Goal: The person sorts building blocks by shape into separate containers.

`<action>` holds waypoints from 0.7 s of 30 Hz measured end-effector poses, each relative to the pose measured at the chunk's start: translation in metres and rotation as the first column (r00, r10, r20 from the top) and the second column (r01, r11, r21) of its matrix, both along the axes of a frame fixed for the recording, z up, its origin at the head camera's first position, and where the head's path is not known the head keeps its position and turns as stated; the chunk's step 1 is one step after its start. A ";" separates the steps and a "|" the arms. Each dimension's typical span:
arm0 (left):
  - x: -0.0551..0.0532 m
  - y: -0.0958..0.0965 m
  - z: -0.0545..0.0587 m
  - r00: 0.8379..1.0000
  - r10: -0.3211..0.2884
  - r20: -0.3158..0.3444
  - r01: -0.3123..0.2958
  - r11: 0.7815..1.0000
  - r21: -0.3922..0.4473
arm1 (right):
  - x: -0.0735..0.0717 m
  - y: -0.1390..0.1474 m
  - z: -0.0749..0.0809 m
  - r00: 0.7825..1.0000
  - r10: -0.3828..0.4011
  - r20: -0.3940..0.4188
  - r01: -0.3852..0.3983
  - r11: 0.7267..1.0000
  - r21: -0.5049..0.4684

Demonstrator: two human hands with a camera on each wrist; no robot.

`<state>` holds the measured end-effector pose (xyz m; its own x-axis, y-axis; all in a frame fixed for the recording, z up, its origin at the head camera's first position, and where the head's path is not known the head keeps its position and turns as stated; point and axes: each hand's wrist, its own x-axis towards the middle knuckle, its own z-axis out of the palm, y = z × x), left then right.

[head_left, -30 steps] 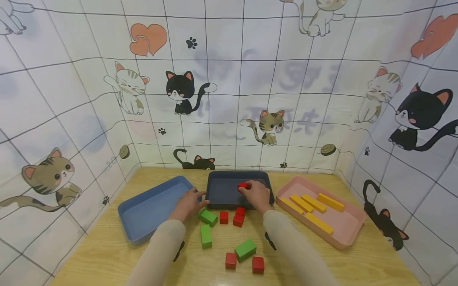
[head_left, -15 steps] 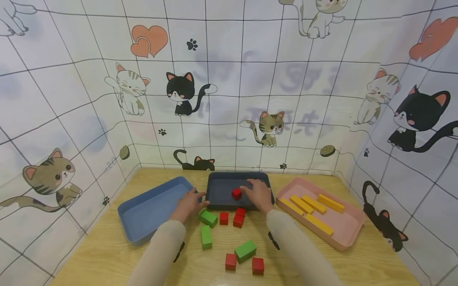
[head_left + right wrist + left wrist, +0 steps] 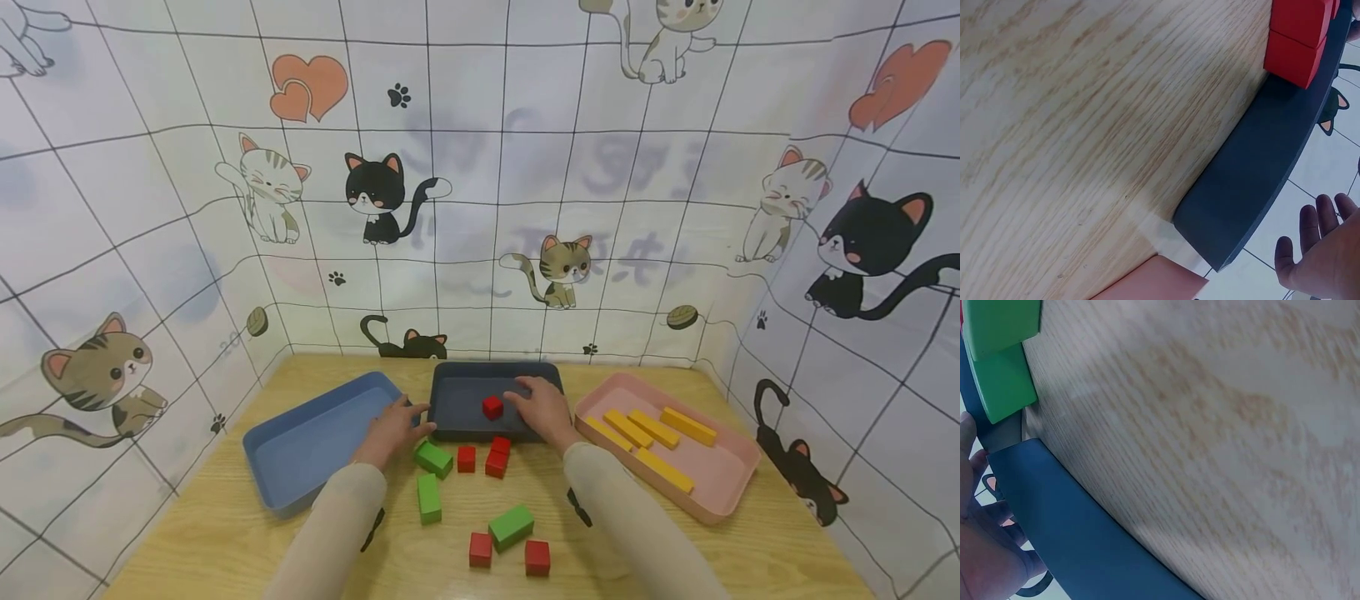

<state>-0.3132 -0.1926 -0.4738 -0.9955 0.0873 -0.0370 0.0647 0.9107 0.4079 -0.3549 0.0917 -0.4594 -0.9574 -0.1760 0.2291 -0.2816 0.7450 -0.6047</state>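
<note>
In the head view a red cube (image 3: 492, 407) lies inside the dark navy tray (image 3: 459, 435). Just right of that cube my right hand (image 3: 545, 410) hovers over the tray, fingers spread and holding nothing. My left hand (image 3: 392, 432) is held over the right edge of the blue tray (image 3: 315, 442), its fingers loosely bent with nothing in them. A green block (image 3: 433, 458) lies close to that hand. In the right wrist view the right hand (image 3: 1329, 256) appears beyond the dark tray's wall, its fingers apart.
Several red cubes (image 3: 537, 557) and green blocks (image 3: 512, 527) lie on the wooden table (image 3: 600, 567), some close to the dark tray's front wall. At the right, a pink tray (image 3: 731, 492) holds several yellow bars (image 3: 663, 470). A cat-print cloth (image 3: 465, 175) encloses the table behind.
My right hand held the red cube above the dark tray, then let it go; the cube now rests in the tray. The left hand has stayed in place.
</note>
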 end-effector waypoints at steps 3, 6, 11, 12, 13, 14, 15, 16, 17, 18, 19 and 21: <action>0.000 0.001 0.000 1.000 -0.003 -0.003 0.003 1.000 0.008 | 0.003 0.001 0.002 1.000 0.012 0.011 -0.011 0.999 -0.045; 0.001 0.001 0.001 1.000 -0.004 0.003 0.004 1.000 0.018 | 0.006 0.003 0.002 1.000 0.011 0.009 -0.010 0.996 -0.086; 0.001 0.000 -0.002 1.000 -0.006 0.002 0.006 1.000 0.023 | 0.009 0.007 0.002 1.000 0.013 0.006 -0.012 0.994 -0.111; 0.000 0.000 -0.002 1.000 -0.005 0.003 0.005 1.000 0.023 | 0.010 0.008 0.002 1.000 0.016 0.009 -0.015 0.993 -0.114; 0.000 0.000 -0.002 1.000 -0.004 0.004 0.004 1.000 0.022 | 0.011 0.008 0.003 1.000 0.019 0.016 -0.017 0.993 -0.121; 0.000 0.000 -0.002 1.000 -0.002 0.004 0.002 1.000 0.020 | 0.012 0.009 0.003 0.999 0.024 0.022 -0.021 0.992 -0.128; 0.000 0.000 -0.002 1.000 -0.005 0.001 0.005 1.000 0.017 | 0.013 0.010 0.004 0.999 0.030 0.031 -0.025 0.990 -0.140; 0.000 0.000 -0.002 1.000 -0.005 0.002 0.005 1.000 0.017 | 0.015 0.011 0.005 0.999 0.033 0.039 -0.027 0.988 -0.150; 0.000 0.000 -0.002 1.000 -0.007 0.000 0.007 1.000 0.019 | 0.016 0.012 0.006 0.998 0.037 0.046 -0.030 0.987 -0.156; -0.001 0.000 -0.002 1.000 -0.009 -0.003 0.009 1.000 0.018 | 0.017 0.013 0.007 0.998 0.040 0.052 -0.031 0.987 -0.161; -0.001 0.000 -0.002 1.000 -0.011 -0.006 0.011 1.000 0.017 | 0.018 0.014 0.008 0.997 0.042 0.059 -0.032 0.986 -0.163; -0.001 0.000 -0.002 1.000 -0.012 -0.010 0.013 1.000 0.016 | 0.020 0.016 0.009 0.997 0.047 0.063 -0.036 0.986 -0.161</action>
<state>-0.3146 -0.1930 -0.4760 -0.9946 0.1003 -0.0256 0.0802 0.9032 0.4217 -0.3345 0.1077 -0.4502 -0.9640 -0.1825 0.1935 -0.2656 0.6256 -0.7336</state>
